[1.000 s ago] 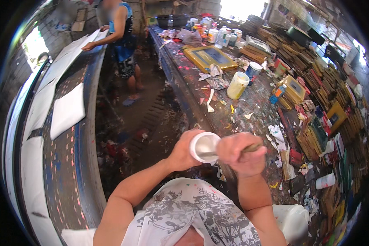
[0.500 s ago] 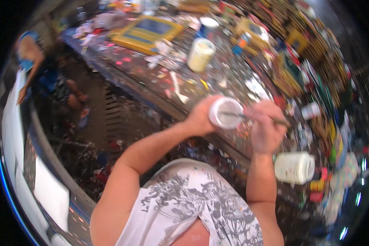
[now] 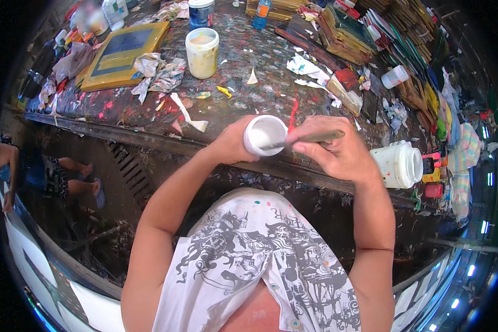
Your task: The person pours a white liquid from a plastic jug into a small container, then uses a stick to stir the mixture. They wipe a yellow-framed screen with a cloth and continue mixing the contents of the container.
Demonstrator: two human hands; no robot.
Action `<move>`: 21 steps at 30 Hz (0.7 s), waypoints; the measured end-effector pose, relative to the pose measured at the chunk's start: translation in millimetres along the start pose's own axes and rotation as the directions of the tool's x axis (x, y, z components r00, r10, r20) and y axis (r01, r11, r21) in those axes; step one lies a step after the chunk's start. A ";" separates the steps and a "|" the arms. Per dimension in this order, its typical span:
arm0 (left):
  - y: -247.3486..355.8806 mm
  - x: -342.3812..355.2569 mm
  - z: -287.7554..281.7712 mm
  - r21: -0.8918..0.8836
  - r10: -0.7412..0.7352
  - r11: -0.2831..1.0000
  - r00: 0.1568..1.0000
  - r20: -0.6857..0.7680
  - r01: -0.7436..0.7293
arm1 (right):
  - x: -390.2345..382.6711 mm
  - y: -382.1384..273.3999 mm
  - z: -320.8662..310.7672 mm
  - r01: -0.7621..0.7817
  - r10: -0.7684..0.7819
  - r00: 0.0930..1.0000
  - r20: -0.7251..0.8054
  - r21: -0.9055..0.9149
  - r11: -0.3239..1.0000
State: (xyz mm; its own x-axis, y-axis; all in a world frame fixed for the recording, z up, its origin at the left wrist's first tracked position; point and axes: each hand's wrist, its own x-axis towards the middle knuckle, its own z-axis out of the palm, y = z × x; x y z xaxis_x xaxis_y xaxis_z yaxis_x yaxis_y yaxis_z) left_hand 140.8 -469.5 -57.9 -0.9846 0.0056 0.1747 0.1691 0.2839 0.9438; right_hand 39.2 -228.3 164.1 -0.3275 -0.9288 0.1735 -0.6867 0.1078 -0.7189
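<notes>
My left hand [image 3: 233, 143] grips a small white cup [image 3: 264, 134] with white paint inside, held just over the front edge of the paint-splattered workbench [image 3: 249, 94]. My right hand [image 3: 337, 150] holds a thin stick [image 3: 307, 138] whose tip dips into the cup's mouth. Both forearms come up from the lower edge over my white printed shirt.
A white jar [image 3: 397, 164] stands on its side right of my right hand. A cream-filled jar [image 3: 202, 52], a yellow-framed screen [image 3: 123, 52], crumpled rags [image 3: 159, 73] and paper scraps lie on the bench. Stacked frames [image 3: 371, 33] fill the far right. Another person [image 3: 50, 174] sits at the left.
The view has swung toward the bench, so the other person has slid to the left edge. The cup and stick remain together in my hands, with the stick still in the cup.
</notes>
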 end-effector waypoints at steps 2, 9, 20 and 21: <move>5.6 2.5 0.1 0.070 0.076 0.995 0.997 0.012 -0.076 | 4.9 -2.5 -22.4 -0.012 0.016 0.992 0.126 -0.033 0.999; 5.6 2.5 1.1 0.023 0.061 0.998 0.998 -0.025 -0.060 | 20.6 0.1 -12.0 0.000 -0.014 0.974 0.227 0.057 0.998; 1.9 0.5 4.8 0.072 0.023 0.997 0.999 -0.026 -0.021 | 32.7 0.9 -23.9 0.063 -0.034 0.984 0.173 -0.167 0.984; 3.1 0.0 5.3 0.074 0.020 0.997 1.000 -0.020 -0.018 | 34.1 -0.7 -22.6 0.093 -0.064 0.991 0.117 -0.261 0.961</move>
State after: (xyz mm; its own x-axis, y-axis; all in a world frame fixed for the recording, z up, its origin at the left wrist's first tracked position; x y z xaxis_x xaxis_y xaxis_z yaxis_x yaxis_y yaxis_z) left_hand 141.1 -463.6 -56.4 -0.9799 -0.0083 0.1993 0.1835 0.3544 0.9169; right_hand 13.8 -252.0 185.7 -0.2049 -0.9688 0.1392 -0.8594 0.1100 -0.4993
